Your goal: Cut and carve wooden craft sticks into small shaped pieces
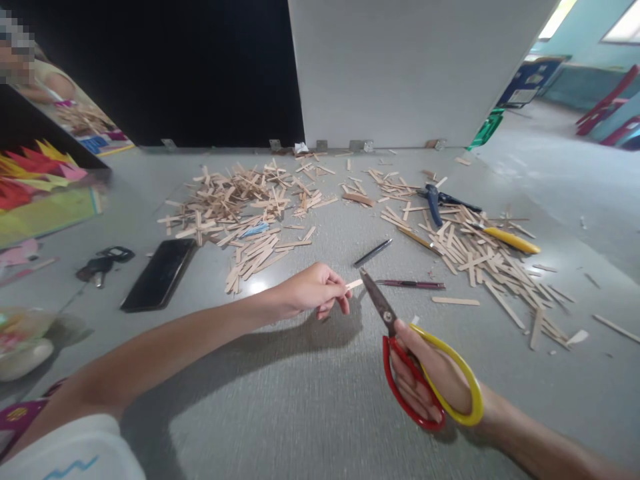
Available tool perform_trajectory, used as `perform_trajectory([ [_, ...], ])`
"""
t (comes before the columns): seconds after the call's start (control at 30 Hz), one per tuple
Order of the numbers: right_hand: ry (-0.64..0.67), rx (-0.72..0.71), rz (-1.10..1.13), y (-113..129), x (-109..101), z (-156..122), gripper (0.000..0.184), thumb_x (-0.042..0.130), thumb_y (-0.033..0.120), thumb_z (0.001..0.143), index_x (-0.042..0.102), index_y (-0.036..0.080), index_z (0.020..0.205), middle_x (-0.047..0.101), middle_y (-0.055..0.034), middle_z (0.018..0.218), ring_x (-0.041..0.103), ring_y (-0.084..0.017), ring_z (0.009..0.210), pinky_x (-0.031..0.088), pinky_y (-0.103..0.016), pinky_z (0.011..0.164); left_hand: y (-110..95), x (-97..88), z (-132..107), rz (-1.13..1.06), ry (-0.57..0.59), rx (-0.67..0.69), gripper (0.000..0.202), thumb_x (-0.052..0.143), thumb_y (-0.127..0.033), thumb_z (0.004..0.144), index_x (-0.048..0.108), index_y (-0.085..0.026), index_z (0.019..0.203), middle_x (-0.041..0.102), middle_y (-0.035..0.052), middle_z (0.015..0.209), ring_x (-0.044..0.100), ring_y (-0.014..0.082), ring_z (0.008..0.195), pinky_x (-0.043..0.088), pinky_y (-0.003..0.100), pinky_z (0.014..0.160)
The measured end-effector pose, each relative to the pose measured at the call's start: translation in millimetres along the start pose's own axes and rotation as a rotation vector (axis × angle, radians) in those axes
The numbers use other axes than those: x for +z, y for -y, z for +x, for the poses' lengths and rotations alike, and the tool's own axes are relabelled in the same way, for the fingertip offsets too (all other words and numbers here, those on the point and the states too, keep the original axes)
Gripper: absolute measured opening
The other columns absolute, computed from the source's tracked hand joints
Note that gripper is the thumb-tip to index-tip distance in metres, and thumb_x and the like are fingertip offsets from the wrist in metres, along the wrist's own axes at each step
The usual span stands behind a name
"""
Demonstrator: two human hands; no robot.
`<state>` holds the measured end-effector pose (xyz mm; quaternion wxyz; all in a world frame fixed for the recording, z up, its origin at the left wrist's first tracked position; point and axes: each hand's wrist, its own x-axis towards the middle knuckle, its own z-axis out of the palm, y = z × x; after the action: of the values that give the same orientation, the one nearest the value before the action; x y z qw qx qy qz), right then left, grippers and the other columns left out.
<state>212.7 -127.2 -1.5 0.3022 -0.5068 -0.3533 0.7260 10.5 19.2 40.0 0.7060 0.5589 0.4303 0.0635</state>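
Observation:
Between the thumb and fingers of my left hand [320, 290] is a pale popsicle stick [354, 285], its free end sticking out to the right. My right hand [425, 373] grips a pair of scissors [384, 312] with one red and one yellow handle loop. The blades look nearly closed, and their tips are beside the stick's free end; whether they touch it I cannot tell. Just beyond lie a dark pen [373, 253] and a maroon pen [414, 285]. A single loose stick [455, 301] rests to the right.
Piles of cut sticks [240, 197] lie at the left and right. Pliers [434, 203] and a yellow-handled cutter [513, 240] lie on the right pile. A phone [160, 275] and keys [100, 267] are at left. A black-and-white panel [400, 73] stands behind; a person [55, 87] is beyond.

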Motion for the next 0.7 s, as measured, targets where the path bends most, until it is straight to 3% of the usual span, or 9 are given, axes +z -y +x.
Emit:
perform_trajectory([
  [0.2,-0.238,-0.041,-0.170,23,-17,-2,0.082,0.040,0.098,0.088,0.046,0.025,0.050,0.040,0.0031,0.031,0.039,-0.010,0.027,0.032,-0.023,0.033,-4,0.5,-8,0.090,-0.071,0.214,0.019,0.055,-0.023,0.106,0.066,-0.014,0.094,0.076,0.0045,0.080,0.047,0.0046,0.041,0.042,0.019,0.043],
  [0.37,-0.209,-0.085,-0.230,34,-25,1,0.081,0.043,0.100,0.084,0.055,0.022,0.061,0.051,0.0016,0.042,0.048,-0.012,0.037,0.041,-0.026,0.042,-14,5.3,-33,0.189,-0.111,0.417,0.020,0.055,-0.028,0.105,0.067,-0.015,0.113,0.075,0.0034,0.083,0.049,0.0064,0.046,0.046,0.020,0.047],
  [0.53,-0.235,-0.200,-0.238,40,-23,1,0.076,0.049,0.096,0.085,0.062,0.021,0.073,0.060,-0.0007,0.053,0.054,-0.014,0.047,0.045,-0.028,0.050,-20,10.7,-52,0.254,-0.155,0.458,0.024,0.053,-0.032,0.106,0.066,-0.017,0.118,0.075,0.0035,0.085,0.051,0.0080,0.050,0.047,0.021,0.050],
  [0.7,-0.408,-0.089,-0.510,51,-39,-1,0.077,0.048,0.102,0.075,0.054,0.026,0.062,0.051,0.0001,0.045,0.047,-0.016,0.040,0.038,-0.032,0.045,-22,13.7,-57,0.283,-0.178,0.484,0.023,0.050,-0.031,0.106,0.067,-0.017,0.113,0.070,0.0011,0.081,0.046,0.0074,0.049,0.038,0.020,0.046],
])
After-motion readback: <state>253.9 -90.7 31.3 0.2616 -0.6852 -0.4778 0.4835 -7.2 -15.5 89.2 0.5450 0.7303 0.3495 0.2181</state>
